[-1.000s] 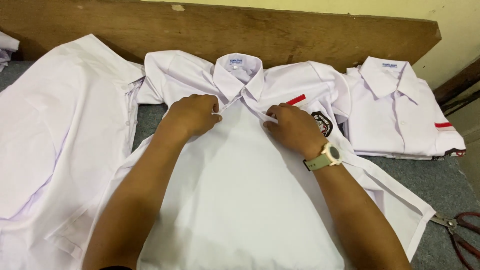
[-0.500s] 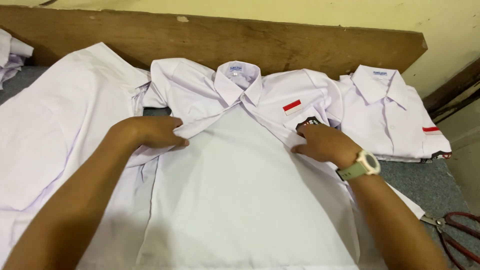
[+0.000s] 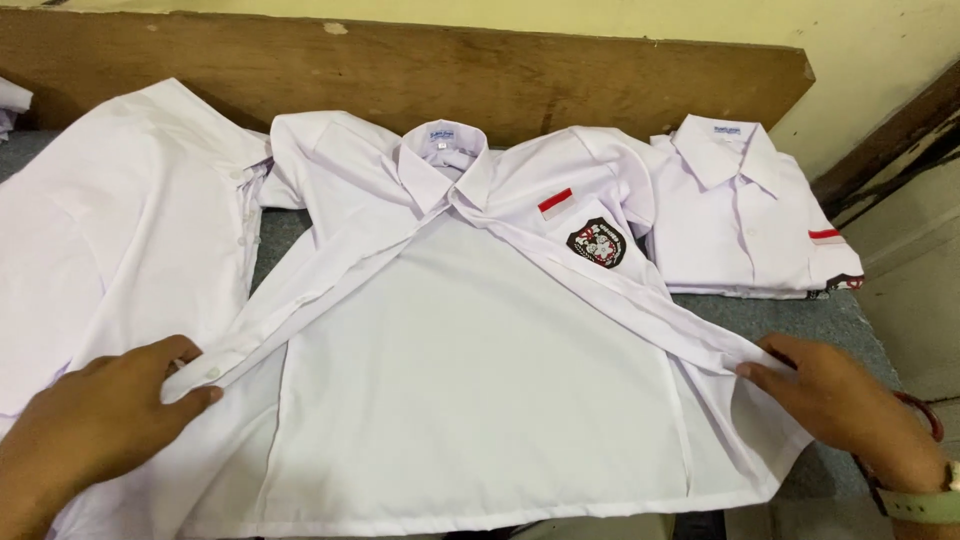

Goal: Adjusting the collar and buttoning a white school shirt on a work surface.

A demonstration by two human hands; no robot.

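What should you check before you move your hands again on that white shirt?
1. Left hand grips the shirt's left front edge: ok.
2. Right hand grips the right front edge: ok.
3. Open shirt lies flat, collar away from the person: ok.
4. Both front edges pulled equally wide: ok, roughly.
5. Folded shirt on the right lies apart from the open one: cannot tell, the sleeves meet.
6. Spread shirt on the left stays out of the way: not ok, it overlaps beside the left hand.
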